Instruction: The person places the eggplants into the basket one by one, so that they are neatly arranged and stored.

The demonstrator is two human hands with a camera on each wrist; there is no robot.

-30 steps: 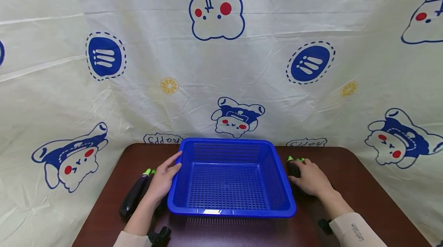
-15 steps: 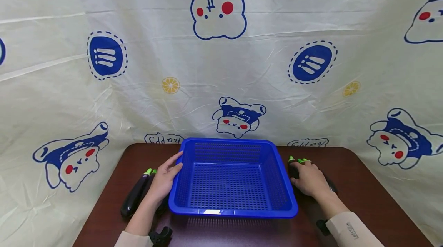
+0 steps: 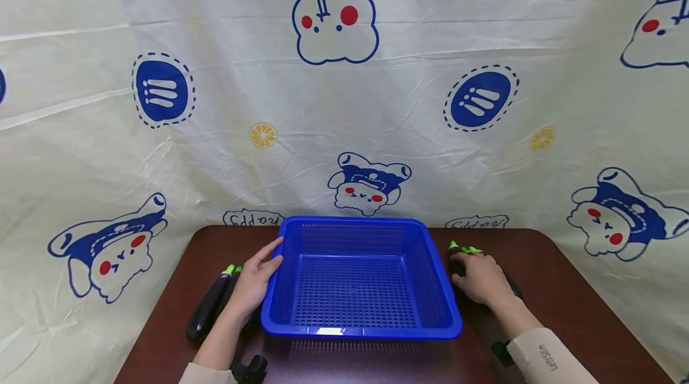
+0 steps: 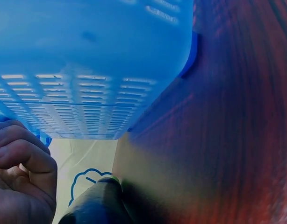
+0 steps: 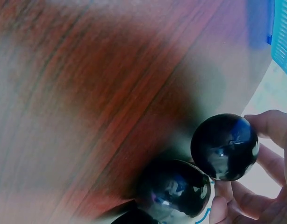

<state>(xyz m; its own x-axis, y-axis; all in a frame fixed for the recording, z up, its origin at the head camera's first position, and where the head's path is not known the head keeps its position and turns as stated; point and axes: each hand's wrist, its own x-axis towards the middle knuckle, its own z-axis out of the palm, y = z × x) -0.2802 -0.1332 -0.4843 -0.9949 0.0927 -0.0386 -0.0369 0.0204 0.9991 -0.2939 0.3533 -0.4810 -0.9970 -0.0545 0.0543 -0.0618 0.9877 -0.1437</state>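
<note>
A blue plastic basket (image 3: 360, 331) with slotted walls is at the middle of the table. My left hand (image 3: 252, 281) holds its left rim, with index finger and thumb at the edge and the other fingers curled in the left wrist view. At the basket's right side, my right hand (image 3: 481, 279) is over several dark eggplants with green stem ends. The right wrist view shows thumb and fingers pinching one eggplant (image 5: 225, 147), its round end towards the camera. A second eggplant (image 5: 174, 191) lies right beside it, and part of another shows below.
On the left, a glossy eggplant (image 3: 206, 309) lies beside others partly covered by my left forearm. The brown wooden table (image 3: 565, 300) ends at the back against a pale printed cloth (image 3: 398, 103).
My right hand has shifted slightly and its fingers now sit round the eggplant nearest the basket. Another eggplant's end has come into view right of the wrist. The left hand and basket stay put.
</note>
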